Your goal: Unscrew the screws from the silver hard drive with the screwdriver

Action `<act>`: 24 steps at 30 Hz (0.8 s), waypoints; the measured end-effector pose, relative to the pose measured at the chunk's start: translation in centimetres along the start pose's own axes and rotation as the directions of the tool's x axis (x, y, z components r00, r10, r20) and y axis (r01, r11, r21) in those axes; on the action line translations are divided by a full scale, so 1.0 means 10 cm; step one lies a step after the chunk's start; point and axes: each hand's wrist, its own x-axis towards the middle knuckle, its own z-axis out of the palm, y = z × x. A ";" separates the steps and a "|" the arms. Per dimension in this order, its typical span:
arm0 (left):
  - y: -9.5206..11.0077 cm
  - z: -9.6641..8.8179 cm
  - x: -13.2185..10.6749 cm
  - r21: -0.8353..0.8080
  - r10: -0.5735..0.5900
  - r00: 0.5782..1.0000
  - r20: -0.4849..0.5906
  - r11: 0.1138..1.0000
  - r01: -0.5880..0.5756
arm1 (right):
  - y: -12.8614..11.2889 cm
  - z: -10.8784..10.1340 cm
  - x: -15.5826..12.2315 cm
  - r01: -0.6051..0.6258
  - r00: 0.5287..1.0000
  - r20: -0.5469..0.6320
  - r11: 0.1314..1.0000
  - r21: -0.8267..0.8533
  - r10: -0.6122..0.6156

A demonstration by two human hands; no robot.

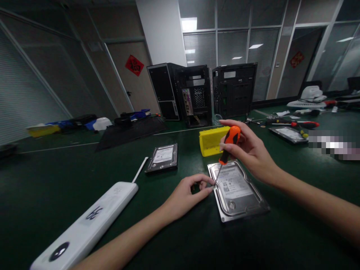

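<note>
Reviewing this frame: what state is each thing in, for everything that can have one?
right hand: shut on the screwdriver handle
screwdriver: held tilted, tip down at the near hard drive's left edge
left hand: thumb and forefinger pinched by the screwdriver tip
near hard drive: flat, label up
far hard drive: flat, label up, untouched
computer towers: upright, insides showing
yellow bin: upright

Head-worn camera, facing forward and down, close above table (56, 180)
</note>
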 end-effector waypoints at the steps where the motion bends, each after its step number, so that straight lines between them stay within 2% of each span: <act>1: 0.00 0.00 0.00 0.003 0.001 1.000 -0.001 1.000 -0.001 | 0.00 0.00 0.00 0.002 1.000 -0.006 1.000 -0.001 -0.002; 11: 0.02 0.00 0.00 0.021 0.008 1.000 0.002 1.000 -0.008 | 0.03 0.03 -0.01 0.017 0.998 -0.064 1.000 -0.019 -0.018; 18: 0.00 -0.01 0.01 0.002 0.003 1.000 0.005 1.000 -0.003 | -0.01 0.03 -0.01 -0.053 0.999 -0.001 0.998 0.035 0.053; 24: -0.01 -0.01 0.02 -0.017 -0.012 1.000 0.017 1.000 0.012 | -0.01 0.04 -0.02 -0.041 0.999 0.010 0.998 0.044 0.041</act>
